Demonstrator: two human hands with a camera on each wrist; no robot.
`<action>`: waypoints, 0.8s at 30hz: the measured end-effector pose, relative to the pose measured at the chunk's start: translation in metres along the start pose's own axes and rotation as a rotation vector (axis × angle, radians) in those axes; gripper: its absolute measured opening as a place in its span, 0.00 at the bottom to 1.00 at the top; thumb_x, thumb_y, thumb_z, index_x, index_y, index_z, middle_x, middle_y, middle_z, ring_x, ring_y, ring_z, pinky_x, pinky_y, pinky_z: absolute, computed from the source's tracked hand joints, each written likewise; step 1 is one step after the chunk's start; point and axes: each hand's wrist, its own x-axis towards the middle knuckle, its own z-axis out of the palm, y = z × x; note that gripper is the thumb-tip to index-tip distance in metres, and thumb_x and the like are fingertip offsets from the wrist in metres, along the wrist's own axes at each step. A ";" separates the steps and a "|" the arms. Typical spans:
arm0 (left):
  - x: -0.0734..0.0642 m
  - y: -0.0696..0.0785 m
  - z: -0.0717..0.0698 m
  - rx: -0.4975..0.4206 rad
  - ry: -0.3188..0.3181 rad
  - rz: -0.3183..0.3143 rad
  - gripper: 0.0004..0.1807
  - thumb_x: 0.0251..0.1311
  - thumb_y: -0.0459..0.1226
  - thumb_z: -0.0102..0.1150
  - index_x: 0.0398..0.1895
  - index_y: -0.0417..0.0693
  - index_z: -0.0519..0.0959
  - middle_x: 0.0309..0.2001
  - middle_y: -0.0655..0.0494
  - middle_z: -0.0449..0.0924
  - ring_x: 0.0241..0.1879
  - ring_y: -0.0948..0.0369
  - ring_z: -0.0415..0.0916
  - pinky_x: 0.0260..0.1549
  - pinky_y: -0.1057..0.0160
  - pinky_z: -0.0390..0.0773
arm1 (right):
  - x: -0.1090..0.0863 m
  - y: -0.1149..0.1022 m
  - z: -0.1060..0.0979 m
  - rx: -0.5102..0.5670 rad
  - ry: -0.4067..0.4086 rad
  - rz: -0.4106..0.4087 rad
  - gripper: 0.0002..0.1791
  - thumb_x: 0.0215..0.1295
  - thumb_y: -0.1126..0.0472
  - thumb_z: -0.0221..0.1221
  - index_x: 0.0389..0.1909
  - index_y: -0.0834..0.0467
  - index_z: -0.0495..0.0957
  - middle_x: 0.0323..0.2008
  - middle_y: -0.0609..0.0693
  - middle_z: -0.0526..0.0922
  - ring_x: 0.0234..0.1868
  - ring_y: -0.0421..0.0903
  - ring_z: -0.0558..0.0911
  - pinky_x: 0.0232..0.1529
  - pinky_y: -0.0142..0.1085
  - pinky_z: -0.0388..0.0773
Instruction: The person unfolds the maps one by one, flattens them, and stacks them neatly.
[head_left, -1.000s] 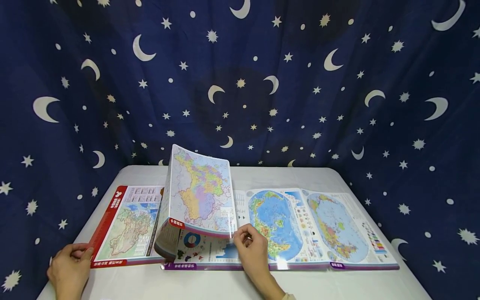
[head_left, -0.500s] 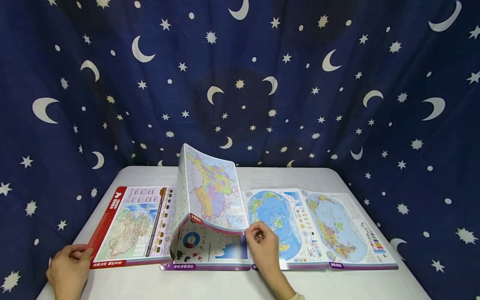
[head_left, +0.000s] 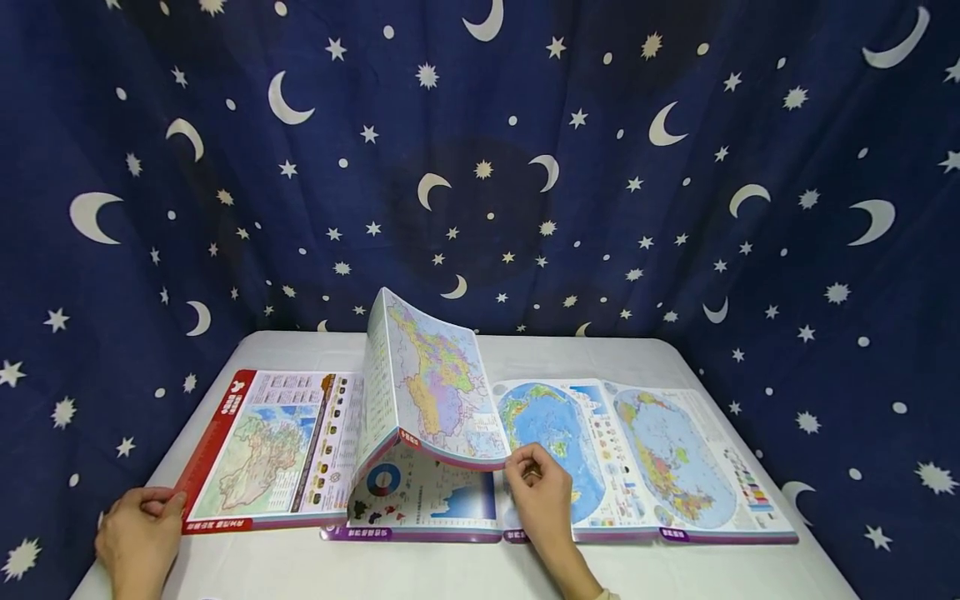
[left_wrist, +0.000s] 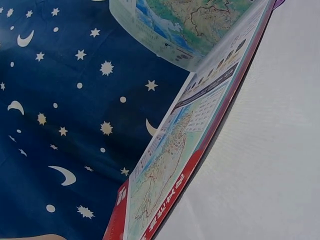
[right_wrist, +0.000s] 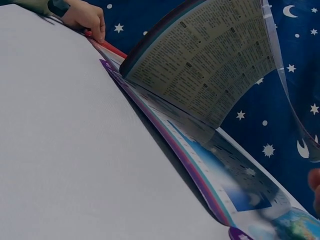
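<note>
At the left, my left hand [head_left: 140,533] pinches the red outer edge of a red-bordered folding map [head_left: 258,462]. My right hand [head_left: 542,492] pinches the near right corner of that map's raised panel [head_left: 442,375], which stands up in a bent fold at the middle. Under the panel lies a purple-edged folding map [head_left: 675,467], spread flat to the right with world maps on it. The right wrist view shows the raised panel's text-covered underside [right_wrist: 200,60] arching over the purple-edged map. Only a bit of a right-hand finger [right_wrist: 315,182] shows there.
Both maps lie on a white-covered table [head_left: 285,575]. A dark blue curtain [head_left: 480,250] with moons and stars surrounds the table at the back and sides. The red-bordered map partly overlaps the purple-edged map's left end.
My right hand has moved to the right, drawing the raised panel with it. More of the red-bordered map's left part is uncovered. My left hand stays at the red edge.
</note>
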 end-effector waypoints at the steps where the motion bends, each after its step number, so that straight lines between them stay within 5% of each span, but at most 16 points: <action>1: 0.000 0.000 0.000 0.003 -0.004 -0.006 0.12 0.64 0.32 0.65 0.42 0.29 0.79 0.30 0.34 0.75 0.42 0.37 0.69 0.41 0.44 0.58 | 0.000 0.000 0.000 -0.003 0.001 0.002 0.15 0.62 0.74 0.66 0.28 0.49 0.80 0.23 0.44 0.80 0.20 0.37 0.75 0.20 0.27 0.72; 24: 0.003 0.003 0.000 0.060 -0.093 -0.104 0.15 0.67 0.36 0.60 0.47 0.30 0.77 0.34 0.35 0.72 0.42 0.39 0.68 0.40 0.46 0.58 | 0.009 0.010 -0.022 0.001 0.121 0.019 0.14 0.62 0.75 0.64 0.29 0.51 0.82 0.23 0.47 0.80 0.20 0.38 0.76 0.19 0.27 0.73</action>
